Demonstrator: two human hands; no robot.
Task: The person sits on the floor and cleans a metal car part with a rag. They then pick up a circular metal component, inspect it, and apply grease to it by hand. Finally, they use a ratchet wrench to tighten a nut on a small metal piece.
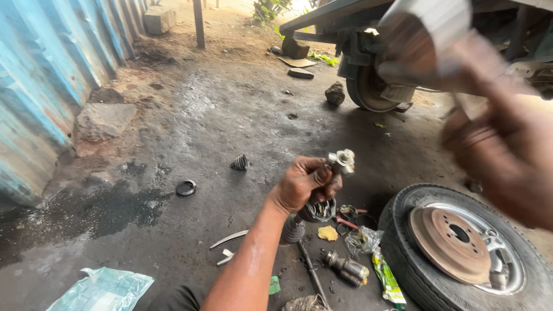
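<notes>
My left hand [302,184] grips a greasy drive-shaft joint [340,162] and holds it upright, its metal end sticking out above my fingers. Below the hand sit the joint's dark cup [318,211], a ribbed rubber boot [292,230] and the thin shaft [311,270], which runs down to the ground. My right hand [498,150] is raised close to the camera at the upper right and is badly blurred. It is closed on a grey cylindrical object [429,34] that I cannot identify. The two hands are apart.
A tyre [403,253] lies flat at the lower right with a rusty brake drum [452,242] on it. Another joint part [347,268], plastic wrappers [387,281], a small boot [239,163] and a black ring [186,188] lie around. A vehicle's wheel [371,89] is behind, a blue corrugated wall [40,86] on the left.
</notes>
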